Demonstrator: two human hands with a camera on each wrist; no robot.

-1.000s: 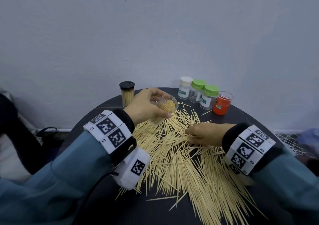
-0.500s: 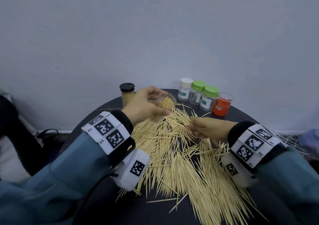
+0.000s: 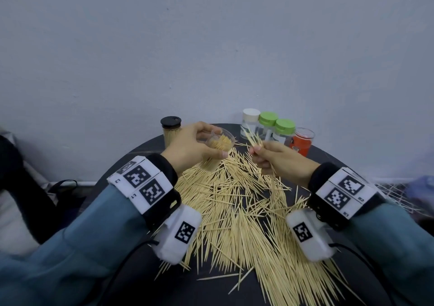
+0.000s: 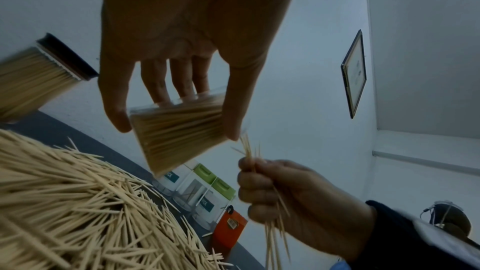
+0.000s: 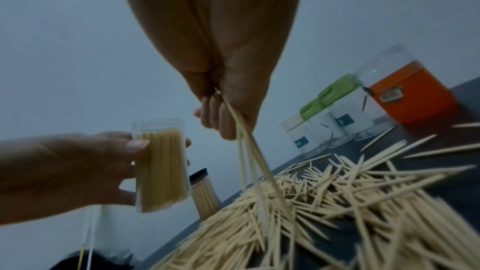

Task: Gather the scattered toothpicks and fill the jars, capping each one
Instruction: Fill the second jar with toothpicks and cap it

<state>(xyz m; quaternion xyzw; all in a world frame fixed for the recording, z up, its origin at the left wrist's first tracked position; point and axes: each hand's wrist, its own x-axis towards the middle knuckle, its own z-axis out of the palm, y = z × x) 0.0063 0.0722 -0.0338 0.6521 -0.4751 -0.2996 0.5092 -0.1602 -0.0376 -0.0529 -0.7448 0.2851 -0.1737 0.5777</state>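
My left hand (image 3: pixel 190 147) grips an uncapped clear jar (image 3: pixel 219 143) packed with toothpicks, held tilted above the table; the jar (image 4: pixel 176 132) shows between thumb and fingers in the left wrist view. My right hand (image 3: pixel 274 158) pinches a small bundle of toothpicks (image 3: pixel 252 139), its tips pointing up just right of the jar mouth. The same bundle (image 5: pixel 249 151) trails below the fingers in the right wrist view, beside the jar (image 5: pixel 161 163). A large pile of loose toothpicks (image 3: pixel 242 214) covers the dark round table (image 3: pixel 211 291).
A full jar with a black cap (image 3: pixel 171 129) stands at the back left. A white-capped jar (image 3: pixel 250 122), two green-capped jars (image 3: pixel 277 129) and an orange jar (image 3: pixel 301 141) line the back right. A wall rises close behind the table.
My right hand has lifted off the pile with a pinch of toothpicks and carried it up toward the jar mouth. The left hand has raised the jar slightly.
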